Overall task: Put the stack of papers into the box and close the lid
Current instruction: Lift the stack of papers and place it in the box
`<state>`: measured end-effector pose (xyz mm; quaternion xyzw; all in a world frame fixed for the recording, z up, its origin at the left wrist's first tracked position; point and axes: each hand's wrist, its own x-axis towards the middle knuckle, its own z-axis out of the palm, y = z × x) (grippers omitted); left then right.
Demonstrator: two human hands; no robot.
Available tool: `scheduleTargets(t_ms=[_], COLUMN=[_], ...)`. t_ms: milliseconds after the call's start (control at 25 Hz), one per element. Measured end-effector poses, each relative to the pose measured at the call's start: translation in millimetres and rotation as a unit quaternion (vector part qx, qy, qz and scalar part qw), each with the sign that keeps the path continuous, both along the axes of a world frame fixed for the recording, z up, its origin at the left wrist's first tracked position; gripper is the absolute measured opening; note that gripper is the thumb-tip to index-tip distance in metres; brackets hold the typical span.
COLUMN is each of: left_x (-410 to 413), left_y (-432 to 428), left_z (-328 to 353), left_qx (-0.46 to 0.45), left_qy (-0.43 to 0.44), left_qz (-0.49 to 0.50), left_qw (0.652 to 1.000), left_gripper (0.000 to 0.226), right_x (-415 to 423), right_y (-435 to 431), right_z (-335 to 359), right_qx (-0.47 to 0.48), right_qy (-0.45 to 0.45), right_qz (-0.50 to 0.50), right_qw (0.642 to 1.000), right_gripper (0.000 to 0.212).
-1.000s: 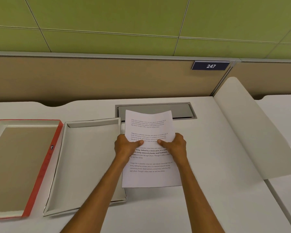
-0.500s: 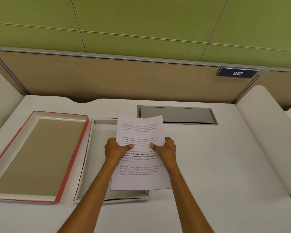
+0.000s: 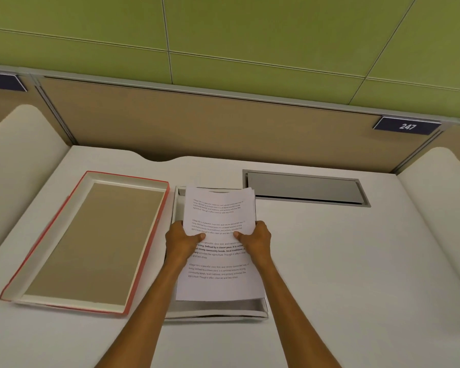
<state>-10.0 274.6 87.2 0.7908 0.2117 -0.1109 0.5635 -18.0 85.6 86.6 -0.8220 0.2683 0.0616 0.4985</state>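
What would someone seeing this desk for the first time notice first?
Probably the stack of papers at centre, held by the left hand and right hand above the open white box. Next, the red-edged lid lying inside-up to its left on the desk.

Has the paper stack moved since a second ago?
Yes. The stack has shifted left, away from the desk's grey hatch, and is now over the white box.
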Motion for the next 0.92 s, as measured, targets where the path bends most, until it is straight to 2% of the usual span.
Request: scheduleTargets(t_ms=[280, 640, 920], left_x=[0.7, 8.1, 11.0], left_y=[8.2, 7.6, 7.0], left_z=[-24.9, -37.2, -46.0], left_qx=[-0.007, -0.003, -0.007], left_qy=[-0.003, -0.001, 0.001], left_qz=[-0.011, -0.005, 0.006], left_qw=[1.0, 1.0, 1.0], left_gripper=[0.035, 0.039, 0.037], right_x=[6.9, 9.8, 14.1], right_y=[13.8, 23.3, 22.8], right_z=[-19.4, -37.5, -44.8], right_qx=[-0.033, -0.059, -0.081], right_qy=[0.032, 0.026, 0.039], right_qz=[0.006, 0.013, 0.023], right_qw=[0.999, 0.998, 0.996], right_gripper=[0.05, 0.044, 0.047])
